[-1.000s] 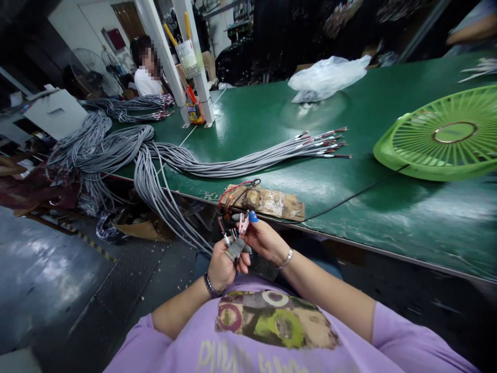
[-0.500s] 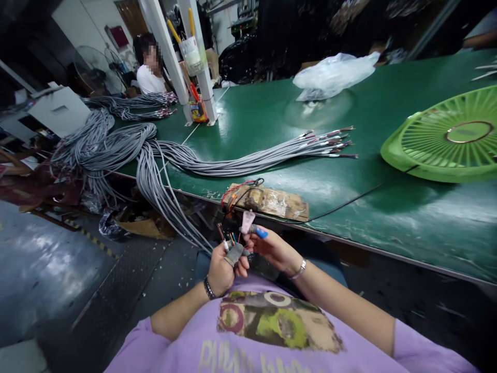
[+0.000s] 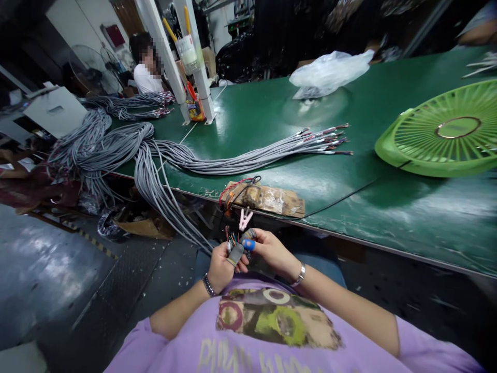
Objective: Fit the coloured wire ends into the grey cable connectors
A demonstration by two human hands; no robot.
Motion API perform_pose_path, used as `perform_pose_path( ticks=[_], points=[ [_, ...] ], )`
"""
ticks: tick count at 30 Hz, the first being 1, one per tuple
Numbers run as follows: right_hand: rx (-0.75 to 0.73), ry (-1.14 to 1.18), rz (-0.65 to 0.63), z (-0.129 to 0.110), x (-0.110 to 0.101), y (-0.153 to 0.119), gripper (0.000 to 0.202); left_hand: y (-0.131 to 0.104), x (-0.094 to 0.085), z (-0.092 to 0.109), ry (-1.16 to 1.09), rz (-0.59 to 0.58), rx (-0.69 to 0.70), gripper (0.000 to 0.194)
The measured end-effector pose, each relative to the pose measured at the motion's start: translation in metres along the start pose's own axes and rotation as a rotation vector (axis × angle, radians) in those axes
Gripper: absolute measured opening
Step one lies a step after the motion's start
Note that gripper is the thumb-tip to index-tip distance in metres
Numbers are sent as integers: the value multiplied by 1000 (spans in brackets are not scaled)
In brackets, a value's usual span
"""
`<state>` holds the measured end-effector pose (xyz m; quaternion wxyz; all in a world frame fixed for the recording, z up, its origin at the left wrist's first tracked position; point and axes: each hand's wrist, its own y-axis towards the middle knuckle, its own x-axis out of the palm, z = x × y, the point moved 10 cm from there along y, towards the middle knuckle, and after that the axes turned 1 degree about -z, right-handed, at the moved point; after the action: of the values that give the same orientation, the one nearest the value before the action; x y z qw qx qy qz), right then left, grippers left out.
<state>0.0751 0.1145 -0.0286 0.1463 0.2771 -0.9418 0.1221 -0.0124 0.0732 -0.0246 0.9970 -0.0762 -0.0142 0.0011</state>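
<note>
Two hands on the go here. The left hand is clenched around one grey cable end, with its coloured wires poking up in a small fan (too tiny to count), right in front of the chest just off the bench edge. The right hand has thumb and finger up against those wires, but I can't tell if it's actually pinching one. One blue wrap on that thumb. One pink clip sits just above the fingertips.

The bench is glossy green, scuffed along the near edge. On it: one wooden block, one green fan, one clear plastic bag, two white posts and a big grey cable bundle, too many to count. Room's dim, with a grey floor and one co-worker in white across the bench.
</note>
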Motion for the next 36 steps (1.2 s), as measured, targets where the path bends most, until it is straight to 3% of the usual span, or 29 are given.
perform_pose_path(
  ticks=[6,12,17,24,29,36],
  points=[
    [117,23,-2,9,5,10,38,-2,-5,-1,18,28,15,41],
    [65,-33,45,1,-1,13,37,0,-20,-12,-143,168,30,38],
    [42,-6,28,-1,-2,11,35,4,-22,-12,-254,217,10,36],
    [125,397,9,18,-13,18,40,2,-11,3,-406,141,-26,38],
    [108,465,-11,10,-8,31,38,4,4,8,-429,80,-50,38],
    [100,591,14,6,-1,36,33,9,4,4,-400,109,-78,39]
  ],
)
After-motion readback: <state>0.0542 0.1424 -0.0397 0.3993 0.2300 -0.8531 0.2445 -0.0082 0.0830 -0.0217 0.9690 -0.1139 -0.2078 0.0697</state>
